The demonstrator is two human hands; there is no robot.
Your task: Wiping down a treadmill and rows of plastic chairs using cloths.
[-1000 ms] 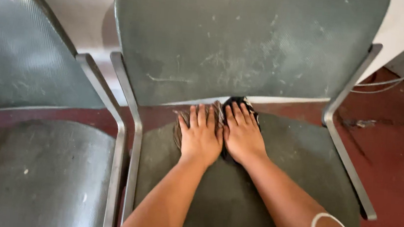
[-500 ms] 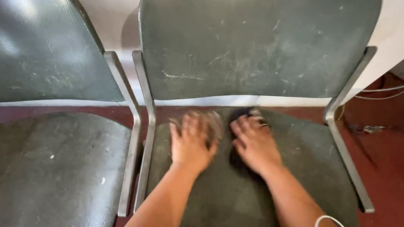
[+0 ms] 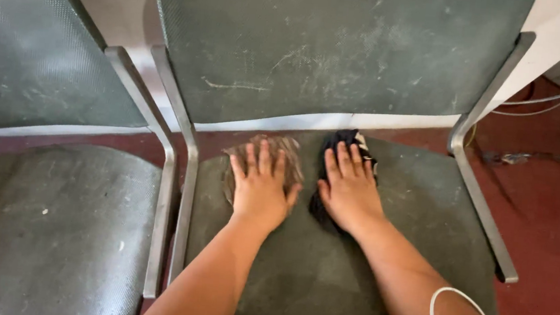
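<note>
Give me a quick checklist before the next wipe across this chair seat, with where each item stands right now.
1. Right hand flat on the dark cloth: ok.
2. Left hand flat on the brownish rag: ok.
3. Both cloths on the seat, not hanging off its edge: ok.
4. Backrest free of dust and scuffs: not ok, pale marks show.
5. White cord at the right forearm clear of the cloths: ok.
6. Seat under the hands clean: cannot tell.
</note>
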